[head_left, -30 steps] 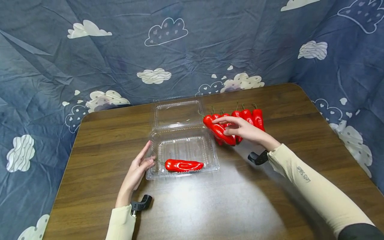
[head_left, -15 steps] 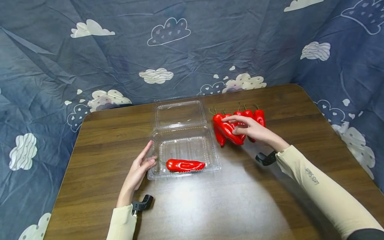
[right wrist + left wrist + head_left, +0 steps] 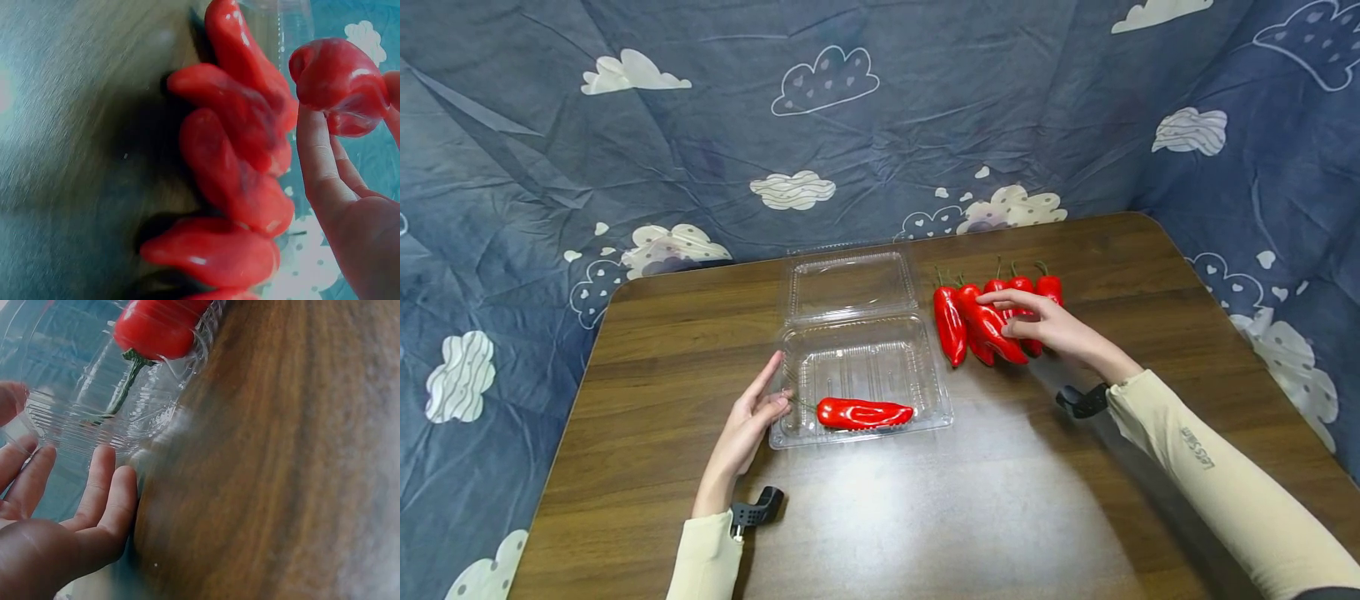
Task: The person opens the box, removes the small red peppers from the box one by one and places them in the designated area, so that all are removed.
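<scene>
My right hand (image 3: pixel 1052 327) pinches a long red pepper (image 3: pixel 991 323) between thumb and fingers. In the right wrist view this red pepper (image 3: pixel 340 81) is raised above several others on the table. Those lie side by side with stems toward the back, the leftmost pepper (image 3: pixel 951 329) nearest the container; my hand partly covers the row. My left hand (image 3: pixel 741 425) touches the left side of a clear plastic container (image 3: pixel 850 371) with extended, relaxed fingers. Inside, along the front wall, lies one red pepper (image 3: pixel 865 414), its green stem (image 3: pixel 128 384) pointing toward my left hand.
The container's clear lid (image 3: pixel 850 287) is folded back, flat on the wooden table (image 3: pixel 670 358). A blue cloth with clouds (image 3: pixel 700 150) hangs behind the table's back edge. Black wrist mounts (image 3: pixel 1082 402) protrude below both hands.
My right hand has moved right with the pepper, from near the container's right edge to over the row. The leftmost pepper now shows fully. My left hand stays at the container.
</scene>
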`<state>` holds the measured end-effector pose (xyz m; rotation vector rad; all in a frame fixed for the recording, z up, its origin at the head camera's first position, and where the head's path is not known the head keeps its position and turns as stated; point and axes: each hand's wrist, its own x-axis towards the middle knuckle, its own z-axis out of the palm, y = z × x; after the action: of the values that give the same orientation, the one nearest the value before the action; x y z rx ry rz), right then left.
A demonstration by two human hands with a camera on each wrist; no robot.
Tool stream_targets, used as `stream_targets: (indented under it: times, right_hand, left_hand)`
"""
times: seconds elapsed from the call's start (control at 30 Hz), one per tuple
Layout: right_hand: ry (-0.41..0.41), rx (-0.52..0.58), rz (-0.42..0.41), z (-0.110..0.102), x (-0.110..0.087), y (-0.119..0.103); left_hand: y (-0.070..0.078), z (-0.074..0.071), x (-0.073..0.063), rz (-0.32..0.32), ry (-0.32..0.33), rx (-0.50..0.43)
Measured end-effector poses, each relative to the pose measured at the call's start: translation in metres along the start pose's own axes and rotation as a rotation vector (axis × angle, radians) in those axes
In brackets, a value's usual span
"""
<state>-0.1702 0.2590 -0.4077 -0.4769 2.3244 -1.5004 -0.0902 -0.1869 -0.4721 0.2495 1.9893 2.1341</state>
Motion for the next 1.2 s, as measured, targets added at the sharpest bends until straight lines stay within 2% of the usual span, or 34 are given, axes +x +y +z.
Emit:
stream_targets:
  times: [0.33, 0.57, 0.83, 1.2]
  right_hand:
    - [0.044, 0.008, -0.008, -0.012, -0.013, 0.009]
    - [0.069, -0.019, 0.054, -0.019, -0.019, 0.015]
    - [0.078, 0.010, 0.079, -0.028, -0.022, 0.019]
    - [0.136, 0.026, 0.073, -0.037, -0.025, 0.025]
  left_hand:
    - [0.001, 0.000, 0.000, -0.005, -0.005, -0.004]
    - [0.001, 0.000, 0.000, -0.004, -0.001, 0.001]
    - [0.000, 0.000, 0.000, 0.001, 0.001, 0.003]
    - [-0.001, 0.000, 0.000, -0.002, 0.001, -0.002]
